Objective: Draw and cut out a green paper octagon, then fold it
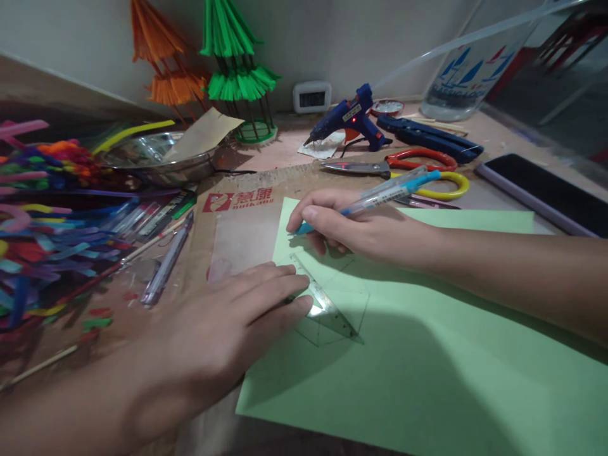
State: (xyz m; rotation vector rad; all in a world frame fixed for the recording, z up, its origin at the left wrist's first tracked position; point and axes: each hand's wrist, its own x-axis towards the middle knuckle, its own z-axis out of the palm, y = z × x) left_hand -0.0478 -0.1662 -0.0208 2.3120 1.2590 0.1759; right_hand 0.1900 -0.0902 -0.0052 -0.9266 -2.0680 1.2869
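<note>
A light green sheet of paper (pixel 427 373) lies in front of me with thin pencil-like lines forming a many-sided outline. My left hand (pixel 223 323) rests with outstretched fingers on a clear triangular set square (pixel 335 313), pressing it against the sheet. Part of the set square is hidden under those fingers. In my right hand (pixel 346 225) is a blue pen (pixel 384 195) with a clear barrel, pinched between thumb and fingers. Its tip points down at the paper's upper left corner, just beyond the set square's top end; whether it touches, I cannot tell.
Behind the paper lie scissors (pixel 449 185), a blue glue gun (pixel 349 119), a dark blue cutter-like tool (pixel 427 136) and a phone (pixel 551 190). Colourful strips (pixel 57 253) and a metal bowl (pixel 156 168) crowd the left. Orange and green tiered models (pixel 242 82) stand against the wall.
</note>
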